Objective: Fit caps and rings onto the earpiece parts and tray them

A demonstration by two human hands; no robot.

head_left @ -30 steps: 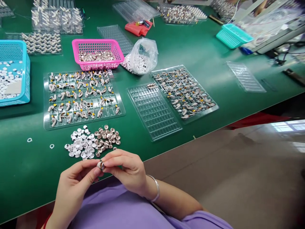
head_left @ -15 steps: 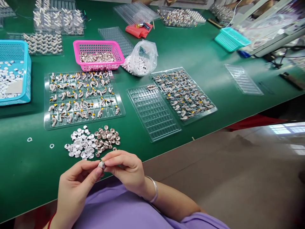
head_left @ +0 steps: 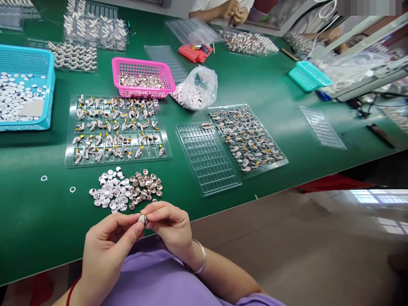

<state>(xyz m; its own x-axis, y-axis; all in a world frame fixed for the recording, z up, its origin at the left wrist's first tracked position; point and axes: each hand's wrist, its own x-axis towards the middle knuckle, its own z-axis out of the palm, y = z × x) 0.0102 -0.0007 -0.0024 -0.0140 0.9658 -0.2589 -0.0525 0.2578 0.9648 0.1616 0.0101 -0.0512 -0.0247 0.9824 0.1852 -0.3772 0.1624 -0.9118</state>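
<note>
My left hand (head_left: 110, 242) and my right hand (head_left: 170, 225) meet just in front of the table edge, both closed in a pinch. Between their fingertips is a small round white-and-silver part (head_left: 143, 219), its lower side partly covered by my left thumb. Just beyond my fingers lies a heap of white round caps (head_left: 111, 191), some with dark insides. Touching it on the right is a heap of bronze-coloured cups with central holes (head_left: 145, 187). Farther back, a clear tray (head_left: 166, 146) holds rows of curved beige earphone pieces with yellow tabs.
A pink basket (head_left: 143, 92) of metallic cups stands behind the tray, beside a plastic bag (head_left: 207, 85) of small parts. At left is a blue basket (head_left: 51, 97) of white caps. Right of centre lie a clear tray (head_left: 210, 157) and a filled one (head_left: 270, 166). Across the table are a co-worker's hands (head_left: 234, 12).
The camera view has tilted and shifted, bringing the co-worker's hands into sight at the top. Both my hands keep their pinch on the small part, which appears slightly turned.
</note>
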